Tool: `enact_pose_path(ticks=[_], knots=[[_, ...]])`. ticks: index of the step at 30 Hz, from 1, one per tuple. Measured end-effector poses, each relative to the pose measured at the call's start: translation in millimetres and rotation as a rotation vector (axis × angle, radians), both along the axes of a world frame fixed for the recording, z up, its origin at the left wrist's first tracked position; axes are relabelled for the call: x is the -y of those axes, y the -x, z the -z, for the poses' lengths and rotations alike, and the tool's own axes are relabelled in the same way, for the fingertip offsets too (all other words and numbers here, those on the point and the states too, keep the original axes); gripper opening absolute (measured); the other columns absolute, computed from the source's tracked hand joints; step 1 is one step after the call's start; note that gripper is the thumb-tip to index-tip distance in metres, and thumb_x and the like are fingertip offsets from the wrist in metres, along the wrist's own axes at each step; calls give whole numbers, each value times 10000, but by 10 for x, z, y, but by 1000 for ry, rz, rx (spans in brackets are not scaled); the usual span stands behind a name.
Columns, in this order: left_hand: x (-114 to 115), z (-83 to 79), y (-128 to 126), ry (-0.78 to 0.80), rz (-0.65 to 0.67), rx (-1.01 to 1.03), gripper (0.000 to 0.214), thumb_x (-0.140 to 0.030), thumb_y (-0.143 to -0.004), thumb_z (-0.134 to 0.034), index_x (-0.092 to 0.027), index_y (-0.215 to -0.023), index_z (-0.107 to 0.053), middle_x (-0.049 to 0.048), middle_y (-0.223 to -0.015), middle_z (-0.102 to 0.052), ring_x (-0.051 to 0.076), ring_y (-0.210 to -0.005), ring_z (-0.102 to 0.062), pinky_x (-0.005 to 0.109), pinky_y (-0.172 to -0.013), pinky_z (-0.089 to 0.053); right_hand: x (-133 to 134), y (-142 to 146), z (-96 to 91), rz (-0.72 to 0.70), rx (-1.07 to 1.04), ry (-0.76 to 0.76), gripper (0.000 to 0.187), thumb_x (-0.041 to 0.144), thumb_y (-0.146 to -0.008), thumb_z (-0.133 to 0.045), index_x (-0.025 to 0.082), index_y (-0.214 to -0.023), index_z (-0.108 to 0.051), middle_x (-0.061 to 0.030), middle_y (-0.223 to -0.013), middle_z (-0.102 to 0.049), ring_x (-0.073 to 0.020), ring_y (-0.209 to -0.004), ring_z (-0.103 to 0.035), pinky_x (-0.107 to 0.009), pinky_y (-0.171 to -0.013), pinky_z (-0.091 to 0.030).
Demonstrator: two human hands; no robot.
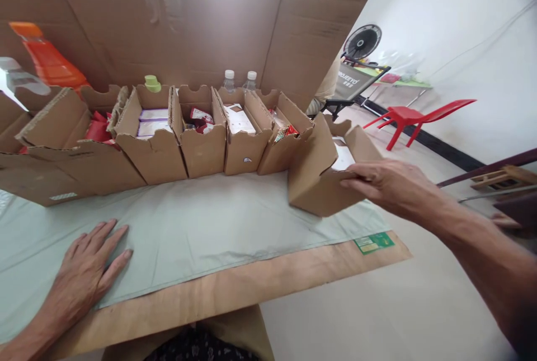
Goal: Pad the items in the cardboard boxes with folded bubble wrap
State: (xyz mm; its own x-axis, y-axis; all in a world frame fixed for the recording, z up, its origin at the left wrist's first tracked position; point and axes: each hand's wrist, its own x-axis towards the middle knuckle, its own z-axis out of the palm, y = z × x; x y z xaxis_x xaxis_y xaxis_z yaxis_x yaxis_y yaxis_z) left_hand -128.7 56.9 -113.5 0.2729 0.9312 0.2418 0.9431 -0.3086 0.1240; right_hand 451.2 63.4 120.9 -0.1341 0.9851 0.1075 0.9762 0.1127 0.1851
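My right hand (388, 184) grips the side of a small open cardboard box (319, 179) at the right end of the table. The box is tilted, with white packets showing inside it. My left hand (90, 268) lies flat, fingers spread, on the pale green sheet (201, 226) near the table's front left. It holds nothing. A row of similar open cardboard boxes (201, 140) stands behind, filled with white and red packets.
A tall cardboard wall (188, 25) backs the row. An orange bottle (48, 61), a green-capped bottle (152, 83) and two clear bottles (240, 80) stand behind the boxes. To the right are a red plastic chair (413, 117), a fan (361, 42) and open floor.
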Motion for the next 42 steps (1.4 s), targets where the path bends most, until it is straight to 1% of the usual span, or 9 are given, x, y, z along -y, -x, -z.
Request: enact_pose_path(ticks=[7,13,17,21,24,27,29,34,42], knots=[[-4,-81,-65,-23,-32,29,606,-549,-974,-344,-170,-1357,-620,208,-1528,-553,405,-1478,-457,616,-1225,-330,-217,1367,-317,-119,-158,161,366,180,-875,-627,198,-571,-423,15,-561,-493,-116,-533,-419,-298,-522,-244],[88,-175,-117,-100,-28,221,534,-547,-1005,-393,-207,-1373,-577,190,-1606,-446,427,-1557,-332,653,-1244,-305,-279,2152,-532,-328,-1046,316,162,165,-939,-593,159,-822,-705,-16,-754,-733,-115,-623,-668,-235,-580,-533],[256,-341,-257,-21,13,423,521,-525,-1036,-423,-284,-1494,-486,122,-1673,-380,370,-1576,-325,614,-1256,-326,-138,1859,-567,-351,-1153,-95,165,316,-931,-703,171,-935,-783,-31,-889,-785,-141,-796,-731,-275,-785,-597],[364,-550,-529,74,113,625,576,-486,-1050,-471,-379,-1604,-356,58,-1724,-322,330,-1574,-346,567,-1258,-357,-89,1176,-43,-1,-1392,-489,187,296,-778,-792,247,-955,-760,-48,-1071,-771,-177,-842,-720,-344,-815,-582],[389,-624,-814,139,183,753,686,-490,-1032,-527,-397,-1652,-249,57,-1733,-316,347,-1581,-336,581,-1263,-355,38,957,639,328,-1575,-379,351,381,-656,-805,245,-963,-700,-69,-1055,-766,-226,-858,-724,-343,-691,-554],[384,-666,-1132,211,228,872,782,-530,-1003,-575,-382,-1671,-196,77,-1726,-329,374,-1572,-349,610,-1263,-352,220,1129,1207,305,-1652,-104,415,537,-778,-700,245,-1072,-722,-94,-1149,-762,-291,-1060,-711,-408,-810,-582],[348,-715,-1321,261,263,941,850,-565,-981,-601,-357,-1680,-166,98,-1719,-337,387,-1573,-344,615,-1261,-357,279,1312,1393,244,-1713,-1,397,573,-865,-603,260,-1070,-736,-84,-1181,-762,-303,-1136,-688,-431,-885,-581],[97,-780,-1586,253,225,1033,883,-563,-928,-679,-287,-1646,-246,148,-1650,-416,401,-1553,-357,628,-1269,-312,74,1431,1417,209,-1740,-91,390,584,-864,-560,274,-1006,-750,-65,-1142,-778,-295,-1073,-704,-412,-840,-592],[-79,-373,-1587,230,68,979,574,-350,-880,-680,-217,-1409,-499,135,-1380,-615,339,-1297,-585,553,-1103,-485,-227,1244,1390,-3,-1627,66,451,590,-912,-591,262,-1173,-760,-73,-1245,-760,-289,-1218,-675,-431,-966,-576]])
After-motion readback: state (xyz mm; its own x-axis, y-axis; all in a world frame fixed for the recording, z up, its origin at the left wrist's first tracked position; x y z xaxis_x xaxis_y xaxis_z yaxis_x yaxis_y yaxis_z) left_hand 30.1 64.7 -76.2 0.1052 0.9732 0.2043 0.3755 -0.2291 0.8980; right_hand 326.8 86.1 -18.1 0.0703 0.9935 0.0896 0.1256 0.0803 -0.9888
